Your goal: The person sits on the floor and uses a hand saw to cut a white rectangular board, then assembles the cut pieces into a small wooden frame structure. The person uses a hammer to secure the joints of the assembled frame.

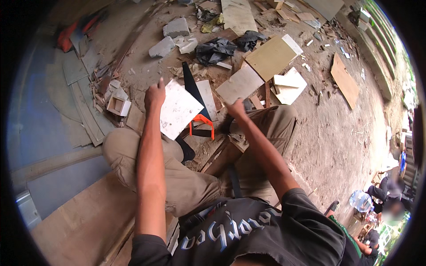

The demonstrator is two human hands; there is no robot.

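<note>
My left hand is closed on the left edge of a white, speckled square board, held up in front of my left knee. My right hand is closed at the near corner of a pale, greyish board; its fingertips are partly hidden. Between the two boards lies a handsaw with a dark blade and an orange and black handle, pointing away from me. The white board covers part of the blade's left side. Behind the saw, another pale board piece is partly seen.
A tan board lies beyond the pale one. Concrete blocks and black plastic are farther off. A small wooden box and scraps lie left; a brown panel lies right. People sit at far right near a water bottle.
</note>
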